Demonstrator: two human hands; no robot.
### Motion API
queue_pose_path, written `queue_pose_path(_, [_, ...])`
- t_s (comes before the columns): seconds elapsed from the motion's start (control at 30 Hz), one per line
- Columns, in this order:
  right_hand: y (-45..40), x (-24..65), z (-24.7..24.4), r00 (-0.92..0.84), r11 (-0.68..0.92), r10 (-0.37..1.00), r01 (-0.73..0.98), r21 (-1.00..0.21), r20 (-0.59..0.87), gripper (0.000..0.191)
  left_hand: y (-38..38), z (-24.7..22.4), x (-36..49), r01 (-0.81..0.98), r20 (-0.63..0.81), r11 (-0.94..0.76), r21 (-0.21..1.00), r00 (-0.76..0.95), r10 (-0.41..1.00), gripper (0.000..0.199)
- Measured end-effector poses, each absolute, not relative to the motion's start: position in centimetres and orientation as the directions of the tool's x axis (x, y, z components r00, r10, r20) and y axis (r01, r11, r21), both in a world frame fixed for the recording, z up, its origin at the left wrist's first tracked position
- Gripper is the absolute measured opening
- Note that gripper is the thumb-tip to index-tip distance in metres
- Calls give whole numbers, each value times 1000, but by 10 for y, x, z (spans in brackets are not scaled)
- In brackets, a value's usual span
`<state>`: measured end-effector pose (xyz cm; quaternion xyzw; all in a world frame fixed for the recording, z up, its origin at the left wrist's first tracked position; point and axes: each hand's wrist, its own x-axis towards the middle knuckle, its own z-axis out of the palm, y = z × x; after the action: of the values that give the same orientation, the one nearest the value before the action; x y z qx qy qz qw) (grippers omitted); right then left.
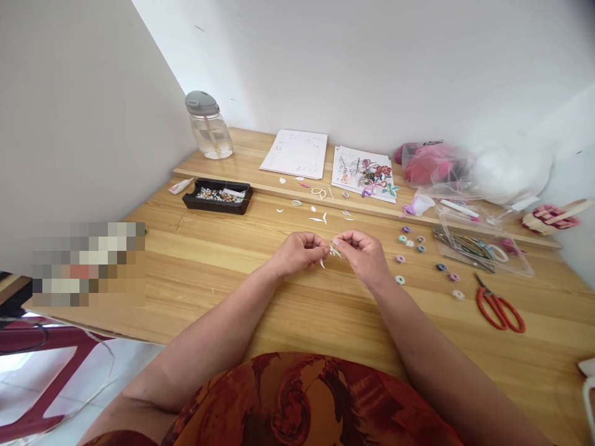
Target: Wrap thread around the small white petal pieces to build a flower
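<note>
My L hand [304,253] + R hand [363,253] both pinching small wht pc [333,251], fingertips close. Cutouts [324,218] just beyond on desk [218,248], scissors [493,298] to R.

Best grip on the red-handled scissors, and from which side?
Probably by the red handles, with the right hand, coming from the person's near side. The scissors lie flat, both loops toward that side with openings for fingers, while the dark blades point away.
</note>
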<state>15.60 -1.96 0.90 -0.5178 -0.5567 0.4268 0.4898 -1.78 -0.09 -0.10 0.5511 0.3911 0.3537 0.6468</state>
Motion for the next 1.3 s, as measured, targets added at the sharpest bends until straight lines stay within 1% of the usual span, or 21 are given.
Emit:
queue_pose_path(0.07, [-18,155,7,2,-24,1000,48,-999,-24,22,-1,-1,-18,-65,-115,163,984,464,878,25])
queue_pose_path(0.17, [-19,154,6,-36,-222,975,-111,-969,-219,29,0,0,-18,-121,-106,179,977,452,886,26])
queue_pose_path(0.23, [-19,153,5,-76,-303,953,-178,-936,-294,32,1,0,-18,-164,-111,194,967,412,905,27])
queue_pose_path(0.3, [-21,151,5,-104,-341,940,-206,-917,-325,33,2,0,-17,-211,-117,202,956,355,928,27])
queue_pose_path(0.37, [-23,148,4,-104,-332,943,-198,-922,-317,33,2,0,-17,-241,-113,187,952,290,950,28])
queue_pose_path(0.43, [-25,144,4,-80,-287,957,-146,-947,-278,31,3,0,-16,-240,-97,155,958,238,966,29])
queue_pose_path(0.53, [-30,138,5,-42,-168,985,14,-986,-168,26,4,-2,-15,-198,-67,105,974,190,980,28])
queue_pose_path(0.63, [-35,135,10,-22,-4,1000,192,-981,-8,21,4,-3,-14,-127,-61,82,988,162,985,26])
queue_pose_path(0.7, [-37,137,14,3,83,996,269,-960,87,18,4,-4,-14,-75,-58,71,995,170,984,24])
queue_pose_path(0.77, [-36,140,17,33,133,988,318,-939,151,16,3,-4,-14,-35,-55,63,997,203,978,22])
queue_pose_path(0.9, [-30,150,17,47,182,977,342,-922,210,13,1,-2,-15,13,-76,76,997,311,947,23])
queue_pose_path(1.0, [-24,155,12,38,183,979,288,-940,202,13,-1,0,-17,-2,-81,88,996,390,917,25])
queue_pose_path(1.1, [-19,157,8,25,128,991,175,-976,134,16,-2,3,-18,-33,-82,107,994,434,897,27])
queue_pose_path(1.2, [-18,156,6,29,5,1000,46,-999,7,21,-2,3,-18,-81,-87,135,988,431,898,27])
queue_pose_path(1.3, [-19,154,7,-15,-192,981,-122,-974,-192,28,-1,3,-18,-144,-88,156,977,394,915,28])
